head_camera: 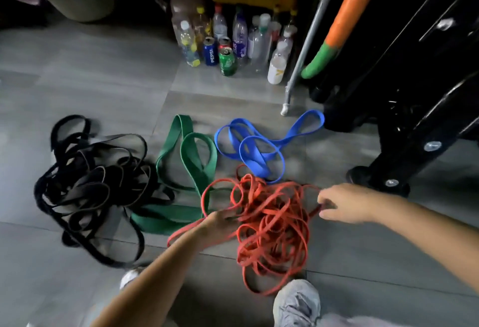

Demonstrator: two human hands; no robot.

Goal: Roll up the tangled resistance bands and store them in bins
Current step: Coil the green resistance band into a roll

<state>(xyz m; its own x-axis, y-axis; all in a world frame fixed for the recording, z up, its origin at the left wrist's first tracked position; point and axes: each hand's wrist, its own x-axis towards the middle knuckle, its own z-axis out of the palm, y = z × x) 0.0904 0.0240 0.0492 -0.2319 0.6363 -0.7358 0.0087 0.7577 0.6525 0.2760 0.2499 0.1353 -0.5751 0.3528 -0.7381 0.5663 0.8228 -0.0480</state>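
A tangled heap of thin red bands (272,225) lies on the grey floor in front of me. My left hand (216,225) grips strands at the heap's left side. My right hand (342,203) pinches a red strand at its right edge. Left of it lies a tangle of black bands (96,186). A wide green band (186,168) sits looped between the black and red ones, partly under both. A blue band (259,145) lies looped behind the red heap. No bin is clearly in view.
Several plastic bottles and cans (228,41) stand against a shelf at the back. A grey pole (300,67) and an orange-green foam tube (329,41) lean at the right. Black rack legs (404,145) stand at right. My grey shoe (298,303) is below the red heap.
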